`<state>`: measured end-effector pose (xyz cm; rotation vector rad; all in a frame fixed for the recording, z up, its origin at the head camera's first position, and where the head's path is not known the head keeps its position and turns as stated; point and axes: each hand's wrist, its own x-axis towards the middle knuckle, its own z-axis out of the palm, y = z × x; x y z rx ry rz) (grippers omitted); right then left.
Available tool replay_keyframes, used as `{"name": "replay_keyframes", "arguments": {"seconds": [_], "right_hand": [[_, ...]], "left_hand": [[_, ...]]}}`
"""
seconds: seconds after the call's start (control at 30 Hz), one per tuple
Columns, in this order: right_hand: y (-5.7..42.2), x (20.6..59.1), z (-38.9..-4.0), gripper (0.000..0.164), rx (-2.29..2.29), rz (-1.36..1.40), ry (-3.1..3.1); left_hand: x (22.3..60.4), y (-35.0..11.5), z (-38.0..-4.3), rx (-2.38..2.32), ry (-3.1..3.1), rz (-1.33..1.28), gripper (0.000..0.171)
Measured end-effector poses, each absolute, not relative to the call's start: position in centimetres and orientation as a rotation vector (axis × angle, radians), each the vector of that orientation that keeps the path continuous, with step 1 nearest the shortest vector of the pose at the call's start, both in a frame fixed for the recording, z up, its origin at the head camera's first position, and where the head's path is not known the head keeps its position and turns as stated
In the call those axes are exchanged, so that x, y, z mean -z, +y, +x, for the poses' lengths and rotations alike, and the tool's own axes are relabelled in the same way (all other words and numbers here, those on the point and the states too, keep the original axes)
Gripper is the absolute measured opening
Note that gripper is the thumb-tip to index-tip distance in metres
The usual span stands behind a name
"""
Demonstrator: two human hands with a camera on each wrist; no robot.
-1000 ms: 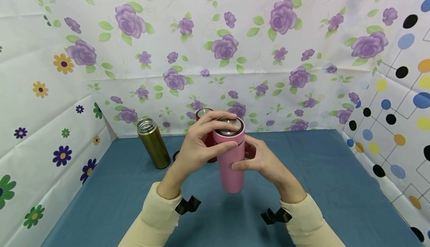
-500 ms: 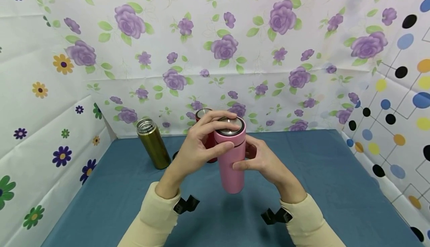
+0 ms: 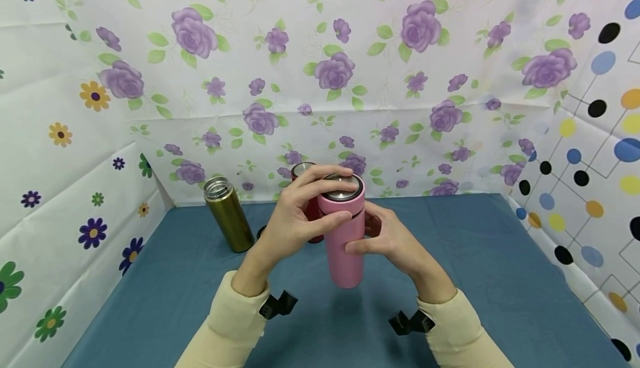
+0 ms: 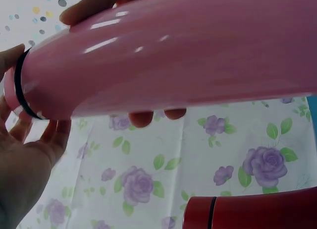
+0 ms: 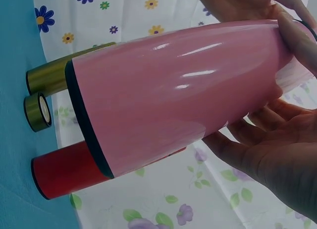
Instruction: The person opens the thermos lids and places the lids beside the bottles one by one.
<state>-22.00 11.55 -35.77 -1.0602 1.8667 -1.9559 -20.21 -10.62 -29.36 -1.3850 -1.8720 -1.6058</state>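
Note:
A pink thermos (image 3: 345, 257) with a steel-topped pink lid (image 3: 342, 207) is held upright above the table in the head view. My left hand (image 3: 300, 212) grips the lid from the left, its fingers over the top and the thumb along the near side. My right hand (image 3: 392, 240) holds the body just below the lid from the right; its farther fingers are partly hidden behind the thermos. The left wrist view shows the dark seam between lid and body (image 4: 148, 60). The right wrist view shows the thermos base (image 5: 89, 120) raised off the table.
A gold thermos (image 3: 230, 218) without its lid stands at the back left. Its small gold lid (image 5: 37, 111) sits beside it, mostly hidden in the head view. A red thermos (image 5: 69, 169) stands behind my left hand. Patterned cloth walls (image 3: 320, 134) border the blue table (image 3: 475, 257).

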Motion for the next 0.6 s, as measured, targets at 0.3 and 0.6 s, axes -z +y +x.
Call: {"name": "replay_keyframes", "arguments": {"seconds": [0.3, 0.6], "right_hand": [[11.16, 36.11, -22.17, 0.064, 1.901, -1.046, 2.011], [11.35, 35.97, -22.11, 0.066, 1.939, -1.014, 1.957]], "left_hand": [[28.87, -10.05, -19.77, 1.51, -1.824, -1.165, 0.051], [28.71, -10.03, -19.75, 1.497, -1.815, -1.166, 0.052]]}}
